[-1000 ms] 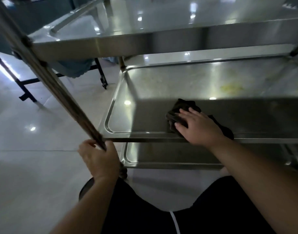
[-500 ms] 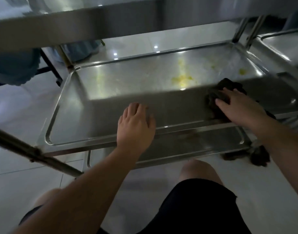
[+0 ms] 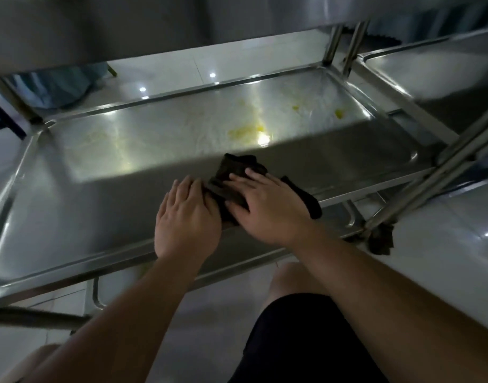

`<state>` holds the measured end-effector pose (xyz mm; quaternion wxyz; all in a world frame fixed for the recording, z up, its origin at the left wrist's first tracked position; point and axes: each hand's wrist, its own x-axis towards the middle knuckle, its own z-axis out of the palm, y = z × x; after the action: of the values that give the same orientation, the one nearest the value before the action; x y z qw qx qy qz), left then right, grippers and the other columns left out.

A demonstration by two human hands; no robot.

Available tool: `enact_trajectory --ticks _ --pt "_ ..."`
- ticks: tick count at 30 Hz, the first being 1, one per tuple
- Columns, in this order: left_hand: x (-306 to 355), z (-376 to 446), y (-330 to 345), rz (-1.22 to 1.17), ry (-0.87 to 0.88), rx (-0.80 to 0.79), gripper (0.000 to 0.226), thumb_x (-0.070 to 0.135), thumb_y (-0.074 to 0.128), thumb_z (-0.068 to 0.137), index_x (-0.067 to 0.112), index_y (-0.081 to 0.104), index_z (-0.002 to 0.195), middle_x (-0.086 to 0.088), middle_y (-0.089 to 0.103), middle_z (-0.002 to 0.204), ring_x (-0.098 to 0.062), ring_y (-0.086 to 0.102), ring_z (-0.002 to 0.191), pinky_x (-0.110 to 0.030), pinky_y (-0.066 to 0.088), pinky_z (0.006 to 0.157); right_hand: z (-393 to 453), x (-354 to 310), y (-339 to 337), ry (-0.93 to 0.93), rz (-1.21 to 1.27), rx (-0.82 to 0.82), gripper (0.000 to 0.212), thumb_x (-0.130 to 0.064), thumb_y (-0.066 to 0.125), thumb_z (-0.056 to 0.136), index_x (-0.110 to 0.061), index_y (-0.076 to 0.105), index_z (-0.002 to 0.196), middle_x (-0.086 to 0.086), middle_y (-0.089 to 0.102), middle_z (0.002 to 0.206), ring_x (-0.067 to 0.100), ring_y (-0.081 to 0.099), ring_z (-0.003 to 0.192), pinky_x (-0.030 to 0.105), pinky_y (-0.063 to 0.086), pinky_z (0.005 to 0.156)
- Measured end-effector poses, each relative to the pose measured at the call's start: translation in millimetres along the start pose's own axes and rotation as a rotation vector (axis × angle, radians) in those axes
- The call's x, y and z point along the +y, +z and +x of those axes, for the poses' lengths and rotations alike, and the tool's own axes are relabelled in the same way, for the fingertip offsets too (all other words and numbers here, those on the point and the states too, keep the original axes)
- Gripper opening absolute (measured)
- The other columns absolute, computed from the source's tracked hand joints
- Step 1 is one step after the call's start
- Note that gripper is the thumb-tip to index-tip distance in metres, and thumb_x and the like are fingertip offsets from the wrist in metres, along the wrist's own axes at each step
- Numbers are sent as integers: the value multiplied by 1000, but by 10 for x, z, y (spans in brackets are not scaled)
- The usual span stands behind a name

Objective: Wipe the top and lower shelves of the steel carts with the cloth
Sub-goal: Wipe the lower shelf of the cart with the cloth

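Observation:
A dark cloth (image 3: pixel 234 172) lies on the middle shelf (image 3: pixel 71 211) of the steel cart, near its front rim. My right hand (image 3: pixel 267 208) presses flat on the cloth with fingers spread. My left hand (image 3: pixel 186 217) lies flat beside it on the left, its fingertips touching the cloth's edge. Yellow smears (image 3: pixel 245 131) and small yellow spots (image 3: pixel 339 114) mark the far half of the shelf. The top shelf (image 3: pixel 127 26) overhangs at the frame's top, and the bottom shelf (image 3: pixel 345 214) shows below the front rim.
A second steel cart (image 3: pixel 430 70) stands close on the right, its slanted leg (image 3: pixel 436 183) and a dark caster (image 3: pixel 381 240) beside this cart's corner. My knees and black shorts (image 3: pixel 306 341) are in front, over white floor tiles. Blue fabric (image 3: pixel 58 89) hangs behind at the left.
My left hand let go of the cart's leg, reached onto the shelf and moved right to the cloth. My right hand slid the cloth left from the shelf's right end toward the middle.

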<state>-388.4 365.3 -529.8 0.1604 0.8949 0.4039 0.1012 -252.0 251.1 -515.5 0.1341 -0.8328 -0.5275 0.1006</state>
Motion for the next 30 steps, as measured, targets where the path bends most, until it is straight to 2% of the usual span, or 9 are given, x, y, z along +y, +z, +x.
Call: enact_trajectory --ticks 5,9,12,14,16,18,20,26,30 --pt "1 7 3 44 0 5 62 49 17 109 26 33 163 5 26 173 -16 15 161 -36 9 131 -68 870 -357 189 -53 66 62 -61 31 101 -37 42 156 -18 38 165 13 27 155 42 27 121" --pt "-14 -12 5 79 -1 -16 63 45 23 106 26 28 166 5 21 175 -15 12 162 -36 7 131 -202 1901 -789 490 -32 136 49 -49 41 104 -32 47 149 13 50 155 37 50 139 52 41 109" --pt "-7 -15 7 100 -6 -7 63 42 29 106 26 28 166 5 21 175 -16 13 162 -37 9 131 -177 2440 -989 709 -29 153 59 -52 33 105 -28 35 159 17 34 165 42 38 147 59 31 118" --pt "-9 -25 4 115 -17 3 63 41 30 105 26 29 166 4 22 175 -16 13 162 -37 10 131 -66 2490 -1010 800 -10 190 66 -53 29 104 -25 27 164 10 22 172 38 23 156 60 21 122" --pt "11 -28 7 119 -17 3 62 41 30 105 26 29 165 4 22 174 -16 13 162 -37 9 131 83 2356 -960 849 7 224 69 -52 28 102 -19 30 162 12 24 171 39 22 156 60 20 123" --pt "29 -24 8 120 -23 11 61 40 32 105 25 31 165 3 24 174 -16 14 162 -37 10 131 250 2045 -849 803 31 226 66 -51 31 99 -16 42 154 19 38 161 43 35 148 59 30 119" --pt "39 -19 11 120 -27 15 61 38 33 105 25 33 165 3 25 174 -16 14 162 -36 10 131 414 1586 -668 665 29 187 63 -51 32 98 -19 48 150 15 43 159 40 38 146 55 33 117" --pt "55 -34 -14 115 -26 2 60 35 37 104 22 34 163 1 28 173 -18 17 161 -37 12 131 748 79 -63 108 5 36 66 -55 26 101 -26 41 159 -6 32 169 22 21 158 46 16 126" --pt "61 -36 -29 101 -31 10 59 36 39 104 23 38 162 2 31 171 -18 20 160 -38 16 131 787 165 -91 -12 -10 -4 64 -57 27 105 -29 36 162 -11 29 170 16 18 159 42 14 126"
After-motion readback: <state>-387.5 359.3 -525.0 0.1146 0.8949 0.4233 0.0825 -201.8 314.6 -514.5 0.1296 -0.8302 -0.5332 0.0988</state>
